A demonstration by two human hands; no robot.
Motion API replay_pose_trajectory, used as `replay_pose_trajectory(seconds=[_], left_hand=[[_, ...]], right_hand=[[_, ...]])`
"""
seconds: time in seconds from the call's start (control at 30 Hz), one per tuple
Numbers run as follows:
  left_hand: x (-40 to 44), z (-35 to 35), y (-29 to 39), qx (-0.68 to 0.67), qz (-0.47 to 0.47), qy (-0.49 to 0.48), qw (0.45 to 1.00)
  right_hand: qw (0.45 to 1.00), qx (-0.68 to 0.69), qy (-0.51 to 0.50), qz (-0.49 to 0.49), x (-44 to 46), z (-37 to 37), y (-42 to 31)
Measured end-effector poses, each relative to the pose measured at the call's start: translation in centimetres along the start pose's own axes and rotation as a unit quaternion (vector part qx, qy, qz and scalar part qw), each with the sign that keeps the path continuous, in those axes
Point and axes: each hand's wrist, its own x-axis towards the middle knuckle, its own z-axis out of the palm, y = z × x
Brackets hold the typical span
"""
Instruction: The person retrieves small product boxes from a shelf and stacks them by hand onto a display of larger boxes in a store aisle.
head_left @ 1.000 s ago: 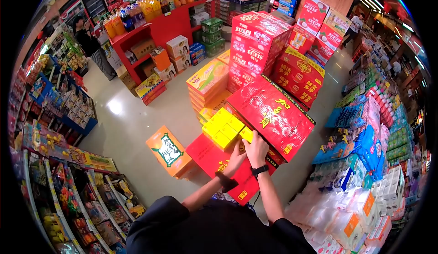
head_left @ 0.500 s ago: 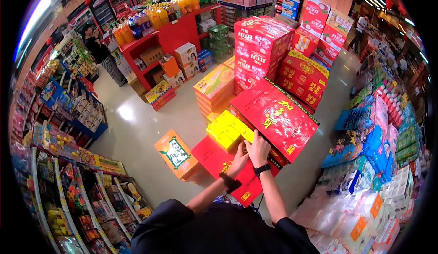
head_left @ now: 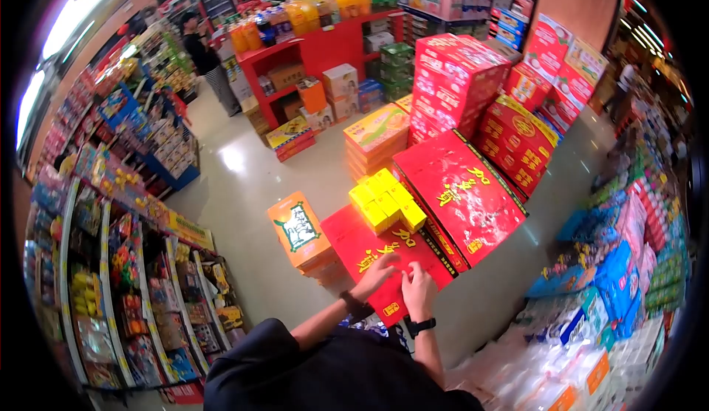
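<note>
Several small yellow boxes (head_left: 382,203) stand in a block on the far part of a red carton (head_left: 384,293) with yellow lettering. A larger red carton (head_left: 461,197) lies beside it on the right. My left hand (head_left: 375,273) is over the near part of the lower carton, its fingers apart and holding nothing. Close beside it on the right, my right hand (head_left: 418,287) has its fingers bent; whether anything small is between them cannot be made out. Neither hand touches the yellow boxes.
Orange cartons (head_left: 301,232) stand on the floor at the left. Tall stacks of pink-red cartons (head_left: 452,86) rise behind. Snack shelves (head_left: 140,300) line the left, and wrapped packs (head_left: 546,374) fill the lower right. A person (head_left: 207,60) stands at the back left.
Both hands have let go of the nearest yellow box and drawn back towards me. The yellow boxes stay grouped on the carton. The view has swung left, so the scene sits further right.
</note>
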Motion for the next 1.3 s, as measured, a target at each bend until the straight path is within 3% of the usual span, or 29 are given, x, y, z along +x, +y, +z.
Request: replay_pose_trajectory(seconds=[0.1,0.23,0.53,0.7,0.87,1.17,1.3], left_hand=[[-3.3,-0.1,-1.4,0.058,0.027,0.005,0.998],[-8.8,-0.7,-0.1,0.081,-0.075,0.044,0.993],[-23.7,-3.7,-2.1,-0.013,-0.005,0.215,0.977],[-36.3,-3.7,-5.7,-0.114,-0.041,0.370,0.921],[-50.8,-2.0,-8.1,-0.154,-0.074,0.507,0.845],[-72.1,2.1,-13.6,-0.216,-0.124,0.626,0.739],[-79.5,2.5,-15.1,-0.240,-0.104,0.656,0.708]], right_hand=[[0.997,0.040,-0.048,-0.037,-2.1,1.6,-0.6],[0.988,0.083,-0.093,-0.086,-5.1,4.7,-0.9],[0.910,0.038,-0.297,-0.286,-10.2,8.7,-7.0],[0.816,0.017,-0.400,-0.417,-16.7,11.3,-10.6],[0.735,-0.031,-0.486,-0.472,-27.5,13.9,-14.8],[0.637,-0.009,-0.572,-0.517,-48.8,17.6,-20.5],[0.576,-0.029,-0.590,-0.565,-55.7,20.3,-23.6]])
